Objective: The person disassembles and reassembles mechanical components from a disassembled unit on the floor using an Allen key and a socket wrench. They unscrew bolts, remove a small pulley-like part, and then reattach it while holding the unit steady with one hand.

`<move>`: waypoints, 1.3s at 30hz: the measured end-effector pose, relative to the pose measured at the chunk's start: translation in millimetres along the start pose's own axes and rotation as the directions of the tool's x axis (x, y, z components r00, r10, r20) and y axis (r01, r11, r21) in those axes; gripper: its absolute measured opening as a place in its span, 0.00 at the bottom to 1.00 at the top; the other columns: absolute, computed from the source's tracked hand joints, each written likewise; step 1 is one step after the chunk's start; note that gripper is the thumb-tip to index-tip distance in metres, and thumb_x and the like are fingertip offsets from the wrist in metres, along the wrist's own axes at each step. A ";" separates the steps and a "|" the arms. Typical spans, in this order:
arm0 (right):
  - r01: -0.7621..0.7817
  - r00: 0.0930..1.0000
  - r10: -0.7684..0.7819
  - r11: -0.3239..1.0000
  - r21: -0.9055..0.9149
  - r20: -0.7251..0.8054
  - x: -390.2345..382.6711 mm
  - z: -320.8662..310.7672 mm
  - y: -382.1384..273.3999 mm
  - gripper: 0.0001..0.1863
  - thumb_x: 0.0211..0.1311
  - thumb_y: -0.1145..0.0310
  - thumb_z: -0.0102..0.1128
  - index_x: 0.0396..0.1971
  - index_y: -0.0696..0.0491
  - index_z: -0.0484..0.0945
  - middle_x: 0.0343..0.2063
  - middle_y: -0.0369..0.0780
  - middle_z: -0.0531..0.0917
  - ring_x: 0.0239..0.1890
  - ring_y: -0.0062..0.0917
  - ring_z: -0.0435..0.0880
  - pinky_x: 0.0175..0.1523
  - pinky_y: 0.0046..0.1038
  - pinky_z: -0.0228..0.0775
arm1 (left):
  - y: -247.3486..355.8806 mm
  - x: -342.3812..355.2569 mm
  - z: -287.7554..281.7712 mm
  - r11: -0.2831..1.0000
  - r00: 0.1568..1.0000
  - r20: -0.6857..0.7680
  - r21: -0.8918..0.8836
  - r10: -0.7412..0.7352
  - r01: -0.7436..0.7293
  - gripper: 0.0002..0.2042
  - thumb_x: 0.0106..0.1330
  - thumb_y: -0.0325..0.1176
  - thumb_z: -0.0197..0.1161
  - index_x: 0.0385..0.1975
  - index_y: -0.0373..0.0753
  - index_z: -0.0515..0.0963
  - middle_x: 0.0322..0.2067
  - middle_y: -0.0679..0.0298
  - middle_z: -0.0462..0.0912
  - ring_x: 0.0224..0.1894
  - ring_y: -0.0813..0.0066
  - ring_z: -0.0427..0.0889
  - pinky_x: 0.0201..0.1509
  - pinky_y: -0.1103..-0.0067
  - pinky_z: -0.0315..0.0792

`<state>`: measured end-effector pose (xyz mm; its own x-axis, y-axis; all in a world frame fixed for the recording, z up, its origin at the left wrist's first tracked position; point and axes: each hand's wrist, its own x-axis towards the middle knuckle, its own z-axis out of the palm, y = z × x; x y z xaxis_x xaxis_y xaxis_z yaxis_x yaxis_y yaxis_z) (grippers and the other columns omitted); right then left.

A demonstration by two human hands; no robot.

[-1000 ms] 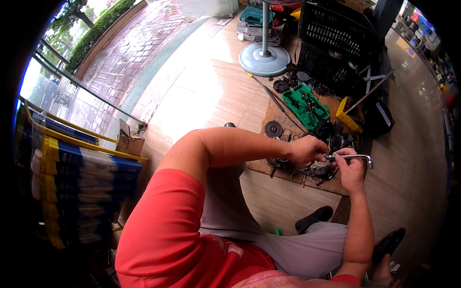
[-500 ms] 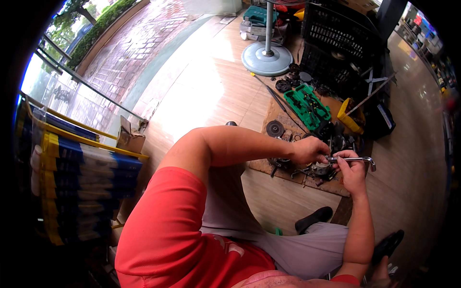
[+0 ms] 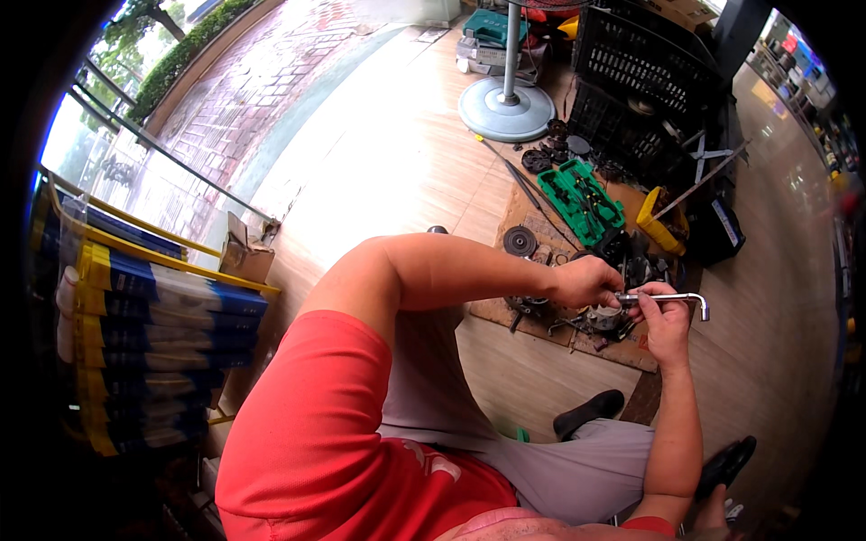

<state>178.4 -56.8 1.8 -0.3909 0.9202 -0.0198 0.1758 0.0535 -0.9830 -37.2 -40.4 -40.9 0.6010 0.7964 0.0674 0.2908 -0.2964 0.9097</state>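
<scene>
An L-shaped socket wrench (image 3: 678,298) lies level in my right hand (image 3: 666,329), whose fingers and thumb pinch its shaft. Its bent end sticks out to the right and points down. My left hand (image 3: 586,281) is closed at the wrench's other end; what its fingers grip there is hidden. Beneath both hands a metal mechanical part (image 3: 603,317) sits among loose parts on a cardboard sheet (image 3: 631,350). A dark round disc (image 3: 520,241) lies beyond my left wrist.
Past my hands lie an open green tool case (image 3: 582,206) and a yellow container (image 3: 660,222). Black crates (image 3: 645,54) are stacked behind, beside a stand's round base (image 3: 507,110). A rack of blue and white boxes (image 3: 171,352) stands at left. My shoe (image 3: 588,414) is near the cardboard.
The wrench has turned slightly about its shaft, so its bent end now points more plainly down. Both hands keep nearly the same place, and the view has shifted a little.
</scene>
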 end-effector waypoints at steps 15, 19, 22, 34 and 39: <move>0.009 1.000 -0.008 1.000 0.021 -0.018 -0.5 -0.9 -0.1 0.05 0.65 0.72 0.56 0.37 0.58 0.76 0.30 0.35 0.82 0.27 0.14 0.78 0.31 0.16 0.69 | 0.7 0.3 3.0 1.000 1.000 -0.014 0.009 0.022 -0.022 0.11 0.59 0.34 0.67 0.39 0.37 0.80 0.30 0.55 0.83 0.33 0.64 0.82 0.37 0.72 0.74; 0.004 1.000 -0.004 1.000 0.008 -0.020 0.0 -3.9 2.6 0.06 0.65 0.71 0.56 0.37 0.57 0.76 0.29 0.35 0.82 0.27 0.14 0.78 0.31 0.16 0.69 | 0.9 1.0 3.1 0.999 0.999 -0.031 0.024 0.037 -0.037 0.11 0.58 0.34 0.67 0.39 0.37 0.80 0.29 0.54 0.83 0.32 0.62 0.82 0.37 0.72 0.74; 0.003 1.000 -0.003 1.000 0.002 -0.012 0.8 -2.3 1.9 0.06 0.66 0.71 0.56 0.37 0.58 0.76 0.29 0.35 0.82 0.27 0.14 0.78 0.31 0.16 0.69 | 1.6 -1.0 1.9 0.999 0.999 -0.038 0.041 0.034 -0.032 0.11 0.58 0.34 0.67 0.38 0.37 0.81 0.29 0.54 0.83 0.32 0.61 0.82 0.36 0.72 0.74; -0.016 0.997 0.016 1.000 -0.001 -0.073 0.9 -4.2 0.8 0.06 0.66 0.73 0.54 0.38 0.58 0.76 0.28 0.34 0.80 0.26 0.14 0.76 0.29 0.16 0.68 | 4.5 1.1 -1.3 0.994 0.995 0.032 0.059 0.095 -0.097 0.12 0.57 0.36 0.68 0.37 0.37 0.80 0.28 0.53 0.81 0.32 0.58 0.81 0.37 0.71 0.74; -0.051 0.985 0.064 0.995 0.082 -0.159 6.5 -6.7 -3.1 0.08 0.68 0.69 0.52 0.38 0.58 0.75 0.24 0.35 0.80 0.22 0.14 0.75 0.28 0.17 0.69 | 19.8 -1.2 -5.9 0.997 0.999 -0.035 -0.072 0.026 -0.028 0.11 0.59 0.34 0.66 0.37 0.36 0.80 0.27 0.51 0.80 0.29 0.62 0.79 0.36 0.72 0.73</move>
<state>181.3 -48.4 5.9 -0.2306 0.9716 -0.0530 0.1206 -0.0255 -0.9924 -36.5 -44.1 -20.5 0.5816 0.8066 0.1052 0.2192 -0.2799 0.9347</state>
